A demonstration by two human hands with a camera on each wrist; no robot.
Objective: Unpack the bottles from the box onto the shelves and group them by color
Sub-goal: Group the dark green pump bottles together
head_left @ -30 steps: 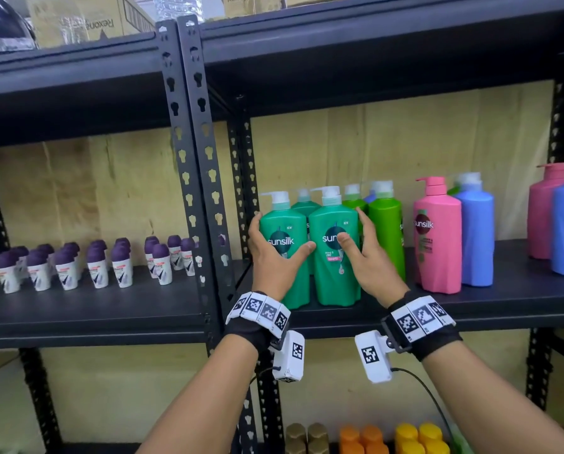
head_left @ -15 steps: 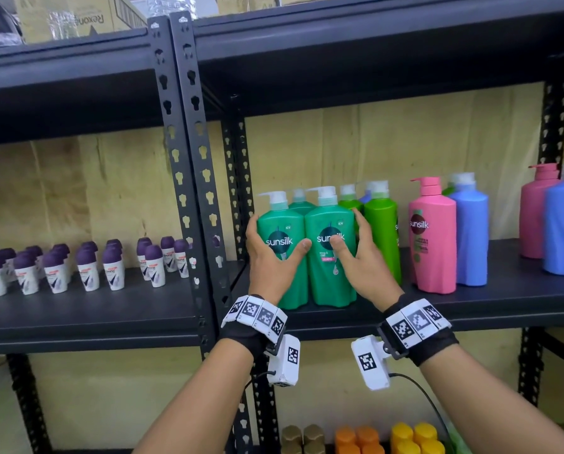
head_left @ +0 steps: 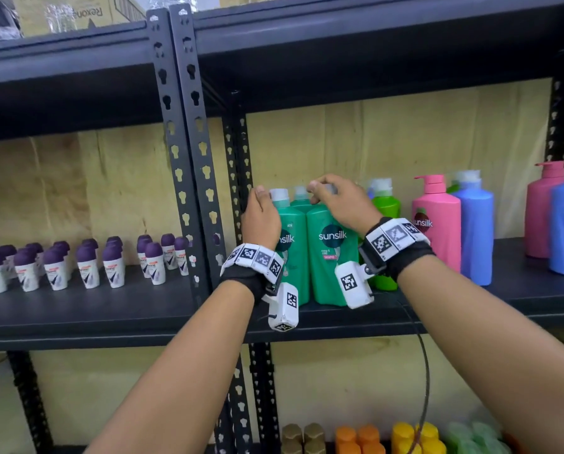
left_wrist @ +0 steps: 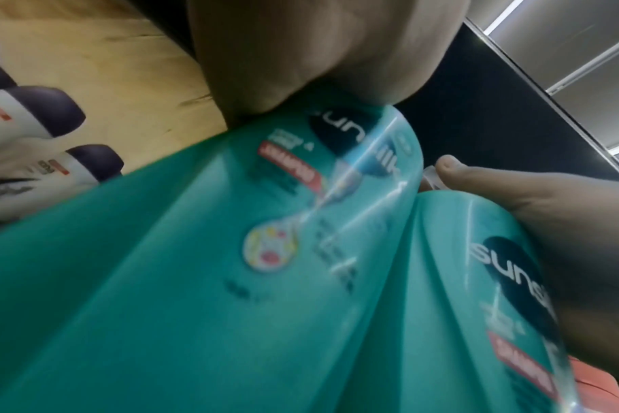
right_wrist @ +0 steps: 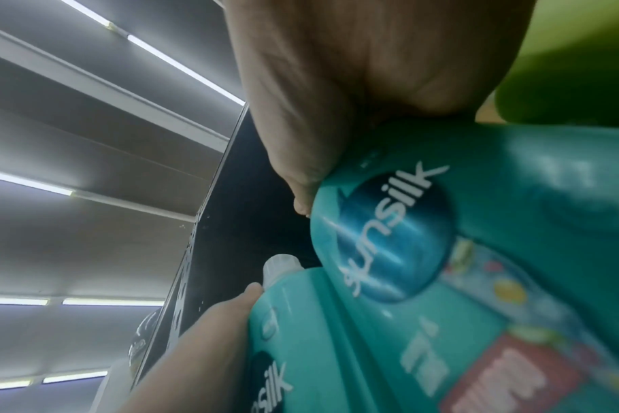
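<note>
Your hands have risen from the bottle fronts to their tops. Head view: your left hand (head_left: 261,218) grasps the left teal bottle (head_left: 293,253) at its shoulder on the shelf (head_left: 117,309); your right hand (head_left: 339,199) curls over the right teal bottle (head_left: 331,253). Left wrist view: the palm presses the left teal bottle. Right wrist view: the fingers wrap the right teal bottle's top.

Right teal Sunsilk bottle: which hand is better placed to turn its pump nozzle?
Right hand: it already sits over that right teal bottle at its pump; the left hand is beside the left teal bottle.

"sunsilk": right teal bottle (head_left: 331,253), with "SHAMPOO" in a red band; left teal bottle (head_left: 292,257); pink bottle (head_left: 437,224). "Rexona", upside down: cardboard box (head_left: 77,11).
</note>
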